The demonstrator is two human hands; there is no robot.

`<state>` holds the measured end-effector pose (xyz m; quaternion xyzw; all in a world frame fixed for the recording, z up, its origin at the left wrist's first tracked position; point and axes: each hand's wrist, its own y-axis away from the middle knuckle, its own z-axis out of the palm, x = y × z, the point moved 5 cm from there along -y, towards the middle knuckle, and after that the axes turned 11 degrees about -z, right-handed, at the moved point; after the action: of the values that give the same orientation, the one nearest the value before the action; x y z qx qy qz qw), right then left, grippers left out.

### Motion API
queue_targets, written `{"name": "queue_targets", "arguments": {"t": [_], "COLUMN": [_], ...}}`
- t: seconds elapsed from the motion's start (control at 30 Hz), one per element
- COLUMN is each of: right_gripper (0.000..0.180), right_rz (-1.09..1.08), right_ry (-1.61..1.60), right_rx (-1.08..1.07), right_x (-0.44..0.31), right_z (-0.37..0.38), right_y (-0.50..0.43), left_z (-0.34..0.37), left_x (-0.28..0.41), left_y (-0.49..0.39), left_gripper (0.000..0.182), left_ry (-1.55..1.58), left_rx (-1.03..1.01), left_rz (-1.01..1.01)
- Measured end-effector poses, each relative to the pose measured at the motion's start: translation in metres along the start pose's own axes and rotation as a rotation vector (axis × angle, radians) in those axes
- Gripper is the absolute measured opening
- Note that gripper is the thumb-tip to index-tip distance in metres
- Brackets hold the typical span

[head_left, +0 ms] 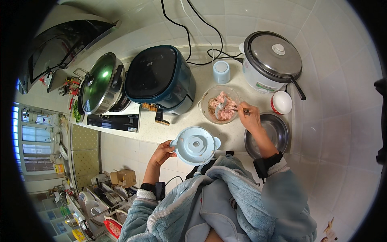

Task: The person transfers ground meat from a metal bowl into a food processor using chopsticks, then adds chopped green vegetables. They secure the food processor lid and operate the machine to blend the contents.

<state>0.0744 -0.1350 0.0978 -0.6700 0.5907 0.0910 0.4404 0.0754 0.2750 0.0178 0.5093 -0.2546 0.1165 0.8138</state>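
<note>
My left hand (163, 153) grips the side tab of a light-blue plastic lid (187, 145), its underside up and flecked with bits of meat. The lid is held off the counter's front edge. With my right hand (249, 116) I hold a pair of chopsticks (245, 112), tips in the pink minced meat (227, 113). The meat lies in a clear chopper bowl (206, 116), around an upright blade shaft (221, 106). Behind the bowl stands a light-blue motor unit (221, 72). Under my right forearm is a metal basin (273, 130), partly hidden.
A dark air fryer (151, 74) stands left of the bowl, beside a lidded steel pot (101, 83) near an induction cooktop (115, 121). At the right are a lidded rice cooker (263, 72) and a small bowl (282, 103). Power cords (189, 39) trail behind. A storage rack (99, 199) stands lower left.
</note>
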Motion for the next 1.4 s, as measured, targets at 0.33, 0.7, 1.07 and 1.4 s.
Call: {"name": "queue_targets", "arguments": {"t": [0.33,0.7,1.07,1.4], "right_gripper": [0.022,0.023,0.015,0.013], "right_rz": [0.180,0.212,0.053,-0.059], "right_ry": [-0.190,-0.166,-0.237,-0.110], "right_rx": [0.007,0.047,-0.041,-0.001], "right_x": [0.010,0.021,0.013,0.004], "right_z": [0.027,0.021,0.008,0.003], "right_y": [0.014,0.012,0.018,0.013], "left_z": [-0.001,0.001,-0.006,-0.006], "left_x": [-0.006,-0.007,-0.011,-0.008], "left_y": [0.001,-0.001,0.000,-0.002], "left_gripper": [0.032,0.032,0.032,0.034], "left_ry": [0.016,0.008,0.013,-0.001], "left_rx": [-0.003,-0.004,-0.001,-0.010], "left_rz": [-0.001,-0.001,-0.002,0.013]}}
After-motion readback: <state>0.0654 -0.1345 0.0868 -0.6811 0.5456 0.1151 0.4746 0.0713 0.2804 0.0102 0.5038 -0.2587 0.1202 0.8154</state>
